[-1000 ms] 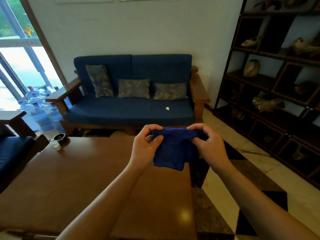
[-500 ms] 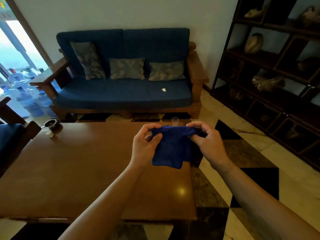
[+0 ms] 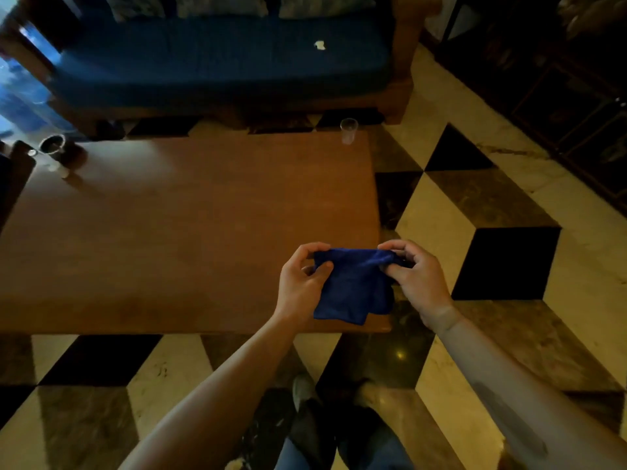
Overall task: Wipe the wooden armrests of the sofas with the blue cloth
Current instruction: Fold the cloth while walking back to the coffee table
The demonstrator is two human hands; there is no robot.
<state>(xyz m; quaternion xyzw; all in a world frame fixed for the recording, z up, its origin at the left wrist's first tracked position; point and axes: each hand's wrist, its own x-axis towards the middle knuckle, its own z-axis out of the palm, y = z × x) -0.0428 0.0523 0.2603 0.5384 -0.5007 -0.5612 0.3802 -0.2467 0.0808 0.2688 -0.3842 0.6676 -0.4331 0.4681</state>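
View dipped floorward; hands (image 3: 359,283) still pinch blue cloth (image 3: 353,286).

readable text: nothing is showing anywhere in the head view
labels and brands: none are showing
numbers and signs: none are showing; the dim, blurred picture is giving no lettering

A clear glass (image 3: 348,130) stands at the worktop's (image 3: 190,228) far right corner; a dark cup (image 3: 52,144) sits far left. Checkered floor (image 3: 475,212) surrounds.
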